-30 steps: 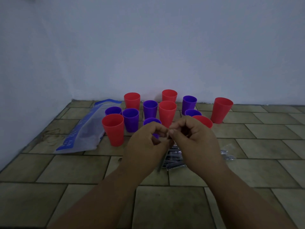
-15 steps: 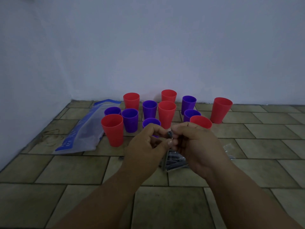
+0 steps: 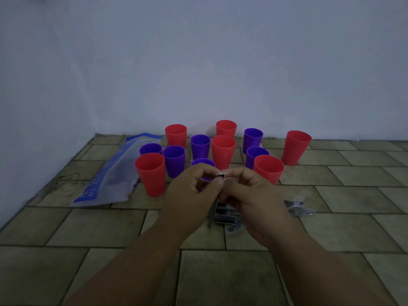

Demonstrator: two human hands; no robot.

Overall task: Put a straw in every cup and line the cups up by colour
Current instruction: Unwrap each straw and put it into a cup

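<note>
My left hand (image 3: 189, 195) and right hand (image 3: 249, 195) pinch one straw (image 3: 213, 214) — a slipped tug could topple the red cup (image 3: 268, 168) beyond.

My only camera sits on my head, facing forward and down, close over my left hand (image 3: 189, 196) and right hand (image 3: 254, 200), cups (image 3: 223, 152) farther off.

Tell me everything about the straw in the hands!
The straw is thin, dark and straight, maybe plastic. It hangs almost upright, slightly tilted, above the floor. The left hand and right hand pinch its top end in their fingertips, where something pale shows, perhaps a wrapper. Its lower end hangs free in front of a pile of dark packs.
</note>
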